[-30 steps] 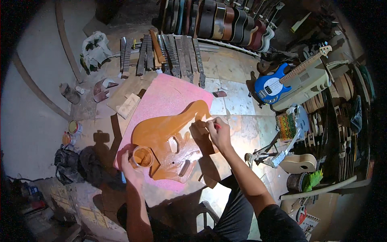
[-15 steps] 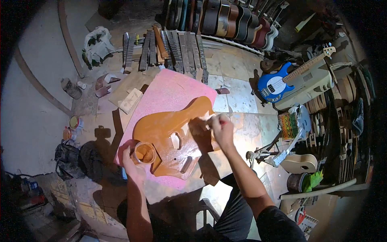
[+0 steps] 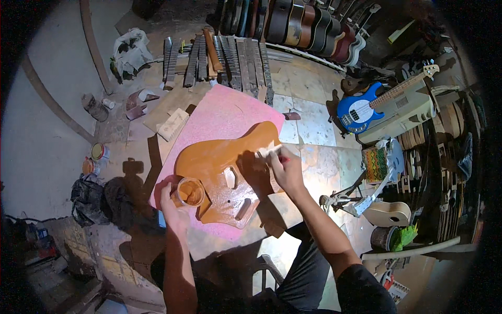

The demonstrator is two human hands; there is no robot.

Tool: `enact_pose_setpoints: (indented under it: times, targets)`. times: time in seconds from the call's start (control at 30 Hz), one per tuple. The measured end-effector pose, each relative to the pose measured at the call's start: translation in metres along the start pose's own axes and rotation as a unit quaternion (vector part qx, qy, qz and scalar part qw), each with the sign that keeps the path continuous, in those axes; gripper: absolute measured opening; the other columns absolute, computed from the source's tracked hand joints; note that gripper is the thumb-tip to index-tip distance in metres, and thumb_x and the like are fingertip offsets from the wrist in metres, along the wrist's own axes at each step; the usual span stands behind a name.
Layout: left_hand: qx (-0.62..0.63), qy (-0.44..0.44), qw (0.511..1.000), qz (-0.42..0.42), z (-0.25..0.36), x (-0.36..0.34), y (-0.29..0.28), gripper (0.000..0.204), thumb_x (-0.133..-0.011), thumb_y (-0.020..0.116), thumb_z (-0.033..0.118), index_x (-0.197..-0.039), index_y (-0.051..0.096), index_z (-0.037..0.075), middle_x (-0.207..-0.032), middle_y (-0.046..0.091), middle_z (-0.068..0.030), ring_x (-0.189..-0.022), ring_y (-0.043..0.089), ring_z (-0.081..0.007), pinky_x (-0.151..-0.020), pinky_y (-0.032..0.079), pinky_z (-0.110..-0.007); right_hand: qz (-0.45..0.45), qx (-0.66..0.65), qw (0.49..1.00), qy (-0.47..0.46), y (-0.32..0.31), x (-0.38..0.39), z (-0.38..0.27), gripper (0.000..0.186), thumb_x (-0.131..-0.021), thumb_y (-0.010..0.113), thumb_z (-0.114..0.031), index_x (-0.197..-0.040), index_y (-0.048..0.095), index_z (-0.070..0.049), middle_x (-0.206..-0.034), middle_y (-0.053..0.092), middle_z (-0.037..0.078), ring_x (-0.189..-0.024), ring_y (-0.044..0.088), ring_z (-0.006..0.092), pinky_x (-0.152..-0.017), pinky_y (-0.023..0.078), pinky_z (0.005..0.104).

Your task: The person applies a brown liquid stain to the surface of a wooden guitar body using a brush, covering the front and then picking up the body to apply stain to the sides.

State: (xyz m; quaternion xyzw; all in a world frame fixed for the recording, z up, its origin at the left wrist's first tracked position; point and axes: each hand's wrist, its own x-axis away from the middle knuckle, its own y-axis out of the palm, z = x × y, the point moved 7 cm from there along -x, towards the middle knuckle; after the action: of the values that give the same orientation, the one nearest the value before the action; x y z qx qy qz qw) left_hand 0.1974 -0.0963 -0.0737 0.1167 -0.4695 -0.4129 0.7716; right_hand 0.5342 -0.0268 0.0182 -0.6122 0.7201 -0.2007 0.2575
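One cup (image 3: 191,192) was grasped in your left hand (image 3: 171,207), by the near-left edge of the orange guitar body (image 3: 209,157). At the body's right side, farther off, your right hand (image 3: 286,168) pinched something reddish (image 3: 284,158), unclear. Pink sheet (image 3: 225,107) lay beneath and beyond the body. Coating seemed underway; the next stroke called for light pressure.

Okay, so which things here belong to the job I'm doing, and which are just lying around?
In use:
- clear cup of orange-brown paste, in your left hand
- something red, mostly hidden in your right hand
- orange-brown guitar body
- pink sheet beneath it

Lying about:
- blue bass guitar
- guitar necks
- green bag
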Motion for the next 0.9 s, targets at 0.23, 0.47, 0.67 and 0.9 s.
enact_pose_setpoints:
  times: [0.23, 0.47, 0.67, 0.9]
  targets:
    - [-0.002, 0.004, 1.0, 0.001, 0.009, 0.001, -0.001, 0.024, -0.098, 0.053, 0.025, -0.115, 0.059, 0.01, -0.118, 0.062, -0.0071, -0.115, 0.059, -0.0256, -0.096, 0.051, -0.051, -0.101, 0.083, 0.99, -0.046, 0.024, 0.02, -0.034, 0.025, -0.095, 0.064, -0.02, -0.083, 0.056, 0.001, -0.068, 0.06, 0.02, -0.061, 0.061, 0.0345, -0.058, 0.047, 0.0413]
    - [-0.005, -0.013, 1.0, 0.017, 0.006, 0.006, 0.002, 0.024, -0.097, 0.053, 0.026, -0.114, 0.06, 0.011, -0.118, 0.062, -0.0062, -0.116, 0.059, -0.0255, -0.096, 0.051, -0.052, -0.052, 0.022, 0.998, -0.036, 0.017, 0.007, -0.03, 0.025, -0.096, 0.063, -0.019, -0.083, 0.057, 0.002, -0.069, 0.061, 0.02, -0.062, 0.062, 0.0335, -0.06, 0.049, 0.0391]
    - [0.0, 0.015, 1.0, 0.025, 0.011, 0.003, 0.002, 0.022, -0.097, 0.054, 0.025, -0.114, 0.059, 0.011, -0.116, 0.063, -0.0065, -0.114, 0.06, -0.0248, -0.096, 0.051, -0.051, -0.15, 0.112, 0.982, -0.024, 0.02, 0.03, -0.035, 0.026, -0.093, 0.065, -0.022, -0.084, 0.059, 0.002, -0.072, 0.064, 0.021, -0.066, 0.066, 0.0248, -0.061, 0.05, 0.0381]
    - [0.002, 0.004, 1.0, 0.008, 0.008, 0.005, 0.006, 0.022, -0.098, 0.053, 0.023, -0.114, 0.059, 0.01, -0.116, 0.063, -0.0066, -0.113, 0.06, -0.0241, -0.095, 0.052, -0.051, -0.018, 0.038, 0.998, -0.044, 0.002, -0.003, -0.029, 0.019, -0.097, 0.063, -0.013, -0.086, 0.062, 0.002, -0.073, 0.065, 0.015, -0.063, 0.059, 0.0151, -0.06, 0.048, 0.0311]
